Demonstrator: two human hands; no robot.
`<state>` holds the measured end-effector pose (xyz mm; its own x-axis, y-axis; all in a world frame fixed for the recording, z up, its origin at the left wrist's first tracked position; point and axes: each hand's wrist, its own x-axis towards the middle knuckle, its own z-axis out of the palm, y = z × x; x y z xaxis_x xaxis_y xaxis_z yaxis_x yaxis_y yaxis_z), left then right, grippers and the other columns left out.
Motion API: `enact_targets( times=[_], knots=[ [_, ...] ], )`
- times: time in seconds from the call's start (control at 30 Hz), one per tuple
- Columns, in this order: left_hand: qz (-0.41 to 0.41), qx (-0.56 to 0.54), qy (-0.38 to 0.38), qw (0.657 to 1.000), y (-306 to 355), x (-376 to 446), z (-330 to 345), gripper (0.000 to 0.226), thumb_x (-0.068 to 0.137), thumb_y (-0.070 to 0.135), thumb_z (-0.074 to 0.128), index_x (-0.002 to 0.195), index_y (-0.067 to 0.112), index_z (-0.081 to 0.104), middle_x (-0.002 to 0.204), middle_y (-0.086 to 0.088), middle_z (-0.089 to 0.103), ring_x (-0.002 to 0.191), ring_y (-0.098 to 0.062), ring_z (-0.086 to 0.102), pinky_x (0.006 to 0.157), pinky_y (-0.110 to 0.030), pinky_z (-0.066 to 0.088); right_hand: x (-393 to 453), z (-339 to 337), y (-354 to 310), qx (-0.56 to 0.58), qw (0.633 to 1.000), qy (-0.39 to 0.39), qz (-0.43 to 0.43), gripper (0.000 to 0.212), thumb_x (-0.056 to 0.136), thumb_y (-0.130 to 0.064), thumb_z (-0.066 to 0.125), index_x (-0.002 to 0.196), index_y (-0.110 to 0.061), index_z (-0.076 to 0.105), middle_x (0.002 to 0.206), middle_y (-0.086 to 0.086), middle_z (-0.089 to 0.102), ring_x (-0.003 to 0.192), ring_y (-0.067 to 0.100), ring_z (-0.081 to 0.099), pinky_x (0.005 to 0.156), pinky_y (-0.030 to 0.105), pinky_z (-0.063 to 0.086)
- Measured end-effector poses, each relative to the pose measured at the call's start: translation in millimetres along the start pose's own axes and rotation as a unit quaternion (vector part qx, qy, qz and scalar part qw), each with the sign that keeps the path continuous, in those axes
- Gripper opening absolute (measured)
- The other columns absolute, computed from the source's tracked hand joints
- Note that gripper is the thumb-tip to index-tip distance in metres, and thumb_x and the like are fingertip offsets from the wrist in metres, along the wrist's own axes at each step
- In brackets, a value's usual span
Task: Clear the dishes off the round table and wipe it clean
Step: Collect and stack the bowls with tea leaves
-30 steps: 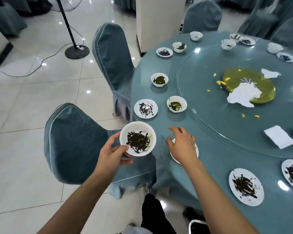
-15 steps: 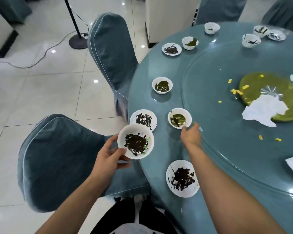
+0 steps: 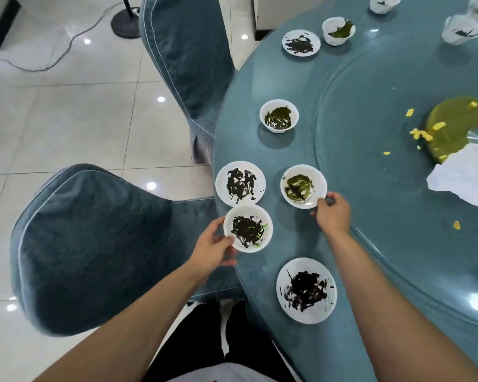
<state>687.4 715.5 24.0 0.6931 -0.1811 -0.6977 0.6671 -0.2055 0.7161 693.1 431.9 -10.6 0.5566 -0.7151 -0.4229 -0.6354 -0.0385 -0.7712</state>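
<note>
Holding a dark-smeared bowl (image 3: pixel 248 228) at the desk's (image 3: pixel 370 244) left edge, the left hand (image 3: pixel 213 245) curls its fingers round the rim. The right hand (image 3: pixel 333 213) pinches a green-smeared bowl (image 3: pixel 303 186) just inside that edge, beside a smeared plate (image 3: pixel 240 183).

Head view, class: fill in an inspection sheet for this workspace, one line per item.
Surface: round table, teal, glossy, yellow crumbs scattered.
Job's things: dirty white bowls and plates; bowl with dark residue held at table edge; bowl with green residue being grasped.
Clutter: crumpled napkin beside green smear.
Grippers: left hand grips dark bowl; right hand pinches green bowl's rim.
Cables: cord across floor.
Surroundings: covered chairs, tiled floor.
</note>
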Motion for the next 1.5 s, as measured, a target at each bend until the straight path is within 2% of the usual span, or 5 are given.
enact_targets(
  times=[0.23,0.43,0.6,0.93,1.5],
  knots=[
    [-0.011,-0.001,-0.013,1.000,-5,9,4,0.038,0.101,0.014,0.061,0.130,0.038,0.054,0.101,-0.020,0.069,0.081,-0.025,0.067,0.066,-0.040,0.063,-55,-4,-16,0.056,0.986,-0.118,-0.102,0.020,0.098,-0.007,0.059,0.097,-0.024,0.069,0.060,-0.004,0.061,0.046,0.009,0.049,0.055,0.029,0.044],
    [-0.026,-0.024,0.001,0.999,-6,11,4,0.025,0.108,0.032,0.046,0.127,0.037,0.060,0.105,-0.026,0.068,0.084,-0.033,0.070,0.071,-0.047,0.064,-82,14,-7,-0.112,0.957,-0.190,-0.187,0.015,0.097,-0.020,0.063,0.108,-0.027,0.071,0.079,-0.015,0.065,0.067,0.002,0.058,0.071,0.025,0.048],
    [-0.013,-0.010,0.006,1.000,-6,9,7,0.026,0.103,0.027,0.057,0.128,0.035,0.057,0.104,-0.021,0.069,0.082,-0.029,0.070,0.067,-0.041,0.063,-83,19,-2,-0.222,0.935,-0.153,-0.229,0.027,0.096,-0.036,0.062,0.121,-0.027,0.063,0.094,-0.007,0.063,0.080,0.012,0.059,0.081,0.033,0.052],
    [0.032,0.036,0.053,0.997,-6,-8,-13,0.041,0.097,0.010,0.064,0.133,0.030,0.054,0.098,-0.014,0.072,0.076,-0.023,0.069,0.067,-0.039,0.064,-95,20,-2,-0.229,0.921,-0.111,-0.294,0.031,0.097,-0.028,0.056,0.128,-0.025,0.057,0.102,-0.004,0.056,0.093,0.017,0.059,0.089,0.043,0.052],
    [0.127,-0.075,0.238,0.960,11,-141,-225,0.040,0.096,0.013,0.065,0.129,0.034,0.056,0.104,0.001,0.072,0.082,-0.025,0.074,0.067,-0.037,0.064,-244,187,-89,-0.316,0.785,-0.115,-0.520,0.039,0.090,-0.029,0.065,0.129,-0.023,0.059,0.123,0.000,0.059,0.110,0.027,0.056,0.094,0.046,0.046]
  ],
)
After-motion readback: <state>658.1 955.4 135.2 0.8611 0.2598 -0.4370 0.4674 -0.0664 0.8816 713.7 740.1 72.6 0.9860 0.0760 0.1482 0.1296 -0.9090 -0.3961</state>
